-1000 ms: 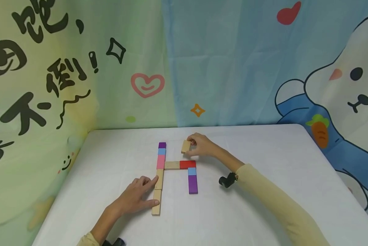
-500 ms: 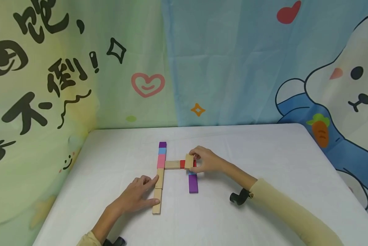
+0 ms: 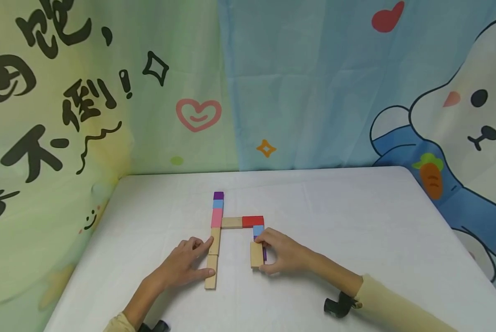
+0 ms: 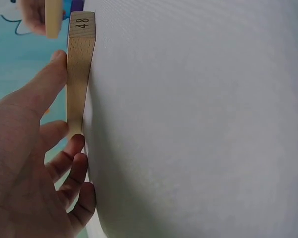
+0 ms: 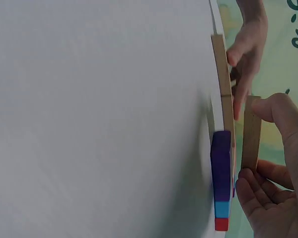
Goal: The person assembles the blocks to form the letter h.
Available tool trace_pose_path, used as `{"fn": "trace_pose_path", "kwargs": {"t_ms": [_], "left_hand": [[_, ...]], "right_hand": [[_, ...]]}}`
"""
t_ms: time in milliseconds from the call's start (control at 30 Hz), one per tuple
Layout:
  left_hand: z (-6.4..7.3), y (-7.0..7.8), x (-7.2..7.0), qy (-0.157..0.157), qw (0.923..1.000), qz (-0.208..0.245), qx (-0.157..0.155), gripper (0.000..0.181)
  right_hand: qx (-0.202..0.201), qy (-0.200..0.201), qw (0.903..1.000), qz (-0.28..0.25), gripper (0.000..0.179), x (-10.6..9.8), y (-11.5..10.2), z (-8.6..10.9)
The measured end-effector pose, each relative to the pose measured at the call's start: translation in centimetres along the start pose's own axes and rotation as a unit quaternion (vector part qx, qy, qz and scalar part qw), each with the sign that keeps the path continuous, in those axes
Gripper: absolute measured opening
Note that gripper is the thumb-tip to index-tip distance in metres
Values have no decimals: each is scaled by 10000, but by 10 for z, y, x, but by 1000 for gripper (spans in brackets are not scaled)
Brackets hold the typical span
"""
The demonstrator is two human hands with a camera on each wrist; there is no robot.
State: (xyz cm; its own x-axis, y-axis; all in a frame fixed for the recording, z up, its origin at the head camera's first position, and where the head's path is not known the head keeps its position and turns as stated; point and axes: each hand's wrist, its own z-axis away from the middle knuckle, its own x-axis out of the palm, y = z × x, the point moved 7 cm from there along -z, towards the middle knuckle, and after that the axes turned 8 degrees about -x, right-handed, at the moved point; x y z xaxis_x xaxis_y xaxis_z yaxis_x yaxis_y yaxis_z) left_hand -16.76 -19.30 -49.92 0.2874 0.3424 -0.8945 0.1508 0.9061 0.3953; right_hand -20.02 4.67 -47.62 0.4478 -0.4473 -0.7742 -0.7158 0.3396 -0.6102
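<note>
My right hand (image 3: 287, 252) pinches a plain wooden block (image 3: 256, 255) by its two ends, thumb at the near end. In the right wrist view this block hangs above a purple block (image 5: 221, 166), apart from it. Flat on the table, a light blue block (image 3: 258, 230) joins that purple block to a red block (image 3: 252, 222). My left hand (image 3: 177, 265) rests its index finger and thumb against two wooden blocks, the farther (image 3: 215, 241) and the nearer (image 3: 210, 279), laid end to end. The nearer one's end reads 48 in the left wrist view.
Beyond the left hand the row continues with a pink block (image 3: 216, 217), a light blue block (image 3: 218, 204) and a purple block (image 3: 218, 195). A crosswise wooden block (image 3: 231, 223) links it to the red one. The white table (image 3: 347, 207) ends at a printed curtain (image 3: 302, 92).
My right hand has carried the wooden block from behind the red block toward me, over the red block, to above the purple one. My left hand has stayed in place.
</note>
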Motion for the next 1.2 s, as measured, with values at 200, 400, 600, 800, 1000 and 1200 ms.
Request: {"fn": "trace_pose_path", "kwargs": {"t_ms": [200,400,600,800,1000,1200], "left_hand": [[0,-1,0,-22,10000,36,-53,83],[0,-1,0,-47,9999,94,-63,83],[-1,1,-2,11,10000,18,-51,83],[1,0,-2,5,10000,46,-46,84],[0,0,0,15,9998,176,-19,83],[0,-2,2,-24,9999,119,-84,85]], "right_hand": [[-15,-89,9985,546,52,8,-13,10],[-174,146,9937,1102,51,9,-19,22],[-200,134,9904,1363,51,14,-22,25],[-112,58,9895,1442,52,18,-23,27],[186,-63,9903,1374,56,19,-16,29],[171,-21,9909,1335,58,20,-16,30]]}}
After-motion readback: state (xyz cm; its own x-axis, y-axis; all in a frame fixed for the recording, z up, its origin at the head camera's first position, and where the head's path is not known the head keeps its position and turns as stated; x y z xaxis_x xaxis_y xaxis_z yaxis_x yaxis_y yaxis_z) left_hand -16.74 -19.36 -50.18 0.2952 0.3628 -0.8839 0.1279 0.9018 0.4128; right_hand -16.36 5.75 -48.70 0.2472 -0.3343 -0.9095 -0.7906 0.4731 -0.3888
